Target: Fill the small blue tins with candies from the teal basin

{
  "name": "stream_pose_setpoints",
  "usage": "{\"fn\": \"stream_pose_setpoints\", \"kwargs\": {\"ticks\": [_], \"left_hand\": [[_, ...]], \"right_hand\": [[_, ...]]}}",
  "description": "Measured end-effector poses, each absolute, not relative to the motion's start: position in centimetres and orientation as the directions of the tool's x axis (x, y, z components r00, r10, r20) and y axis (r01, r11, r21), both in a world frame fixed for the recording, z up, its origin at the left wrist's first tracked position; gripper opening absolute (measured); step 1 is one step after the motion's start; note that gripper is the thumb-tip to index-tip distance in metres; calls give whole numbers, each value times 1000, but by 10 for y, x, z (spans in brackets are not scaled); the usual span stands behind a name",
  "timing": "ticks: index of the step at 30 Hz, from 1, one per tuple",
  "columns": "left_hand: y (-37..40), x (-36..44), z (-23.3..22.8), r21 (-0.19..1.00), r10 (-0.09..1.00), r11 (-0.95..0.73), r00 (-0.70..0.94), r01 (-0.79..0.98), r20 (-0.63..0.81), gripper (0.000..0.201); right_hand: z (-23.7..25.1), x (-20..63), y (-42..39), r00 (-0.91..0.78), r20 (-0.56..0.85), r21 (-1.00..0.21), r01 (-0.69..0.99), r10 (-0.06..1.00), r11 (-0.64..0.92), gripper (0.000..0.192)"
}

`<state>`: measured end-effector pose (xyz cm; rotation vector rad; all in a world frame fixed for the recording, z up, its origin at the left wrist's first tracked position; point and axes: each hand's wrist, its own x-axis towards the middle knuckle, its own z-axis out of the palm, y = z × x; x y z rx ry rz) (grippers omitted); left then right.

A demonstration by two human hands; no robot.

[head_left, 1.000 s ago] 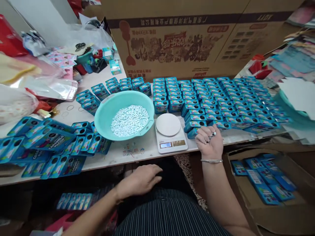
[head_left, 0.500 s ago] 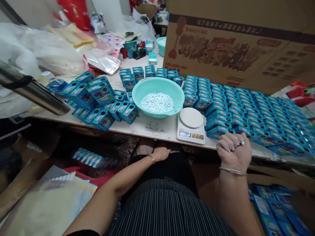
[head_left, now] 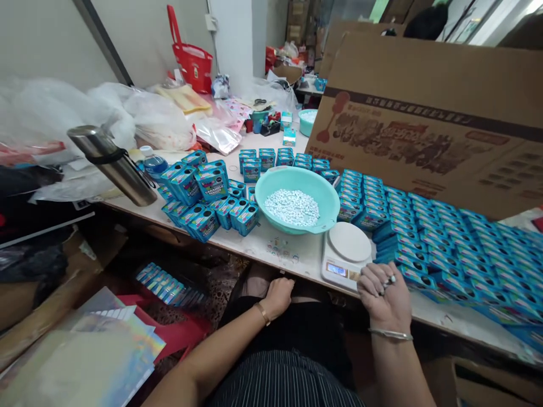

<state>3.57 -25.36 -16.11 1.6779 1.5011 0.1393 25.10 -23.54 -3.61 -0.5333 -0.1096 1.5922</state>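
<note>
My right hand rests at the table's front edge beside a white digital scale, fingers curled around a small white-tipped object that I cannot make out. My left hand lies on my lap below the table edge, fingers loosely bent and holding nothing. A teal basin with small white tablets stands left of the scale. Rows of small blue boxes lie to the right of it, and more blue boxes stand piled at the left.
A large cardboard box leans along the back right. A steel flask lies at the left by plastic bags. Red basket at the back. Shiny sheets and more blue boxes lie under the table.
The view has swung left and upward, showing the flask, the bags and the room behind. My left hand has drawn back along my lap. My right hand stays curled at the table edge.
</note>
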Motion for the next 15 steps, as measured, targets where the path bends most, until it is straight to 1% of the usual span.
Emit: {"fn": "stream_pose_setpoints", "kwargs": {"ticks": [2,4,6,7,9,11,13,15], "left_hand": [[-258,28,-158,742,875,193,231,642,-427,37],[-261,20,-158,818,870,319,196,478,-453,35],[-259,10,-160,843,837,465,177,270,-518,31],[-257,5,-162,831,813,535,174,155,-555,28],[-253,-6,-166,763,762,642,176,-80,-623,20],[-250,-15,-171,652,711,700,202,-289,-674,13],[-250,-19,-176,515,657,732,260,-447,-708,8],[-251,-16,-182,362,594,757,342,-544,-728,4]], "right_hand": [[-47,242,-231,-54,-320,-348,-922,946,-171,33],[-58,232,-227,-105,-369,-302,-926,924,-226,32],[-69,222,-225,-148,-408,-253,-930,901,-268,32],[-73,217,-224,-168,-426,-228,-931,889,-286,32],[-80,209,-223,-216,-456,-179,-928,863,-327,32],[-85,203,-221,-269,-480,-136,-918,835,-374,32],[-88,199,-218,-311,-497,-105,-905,810,-412,33],[-89,196,-214,-331,-509,-89,-898,795,-430,33]]}}
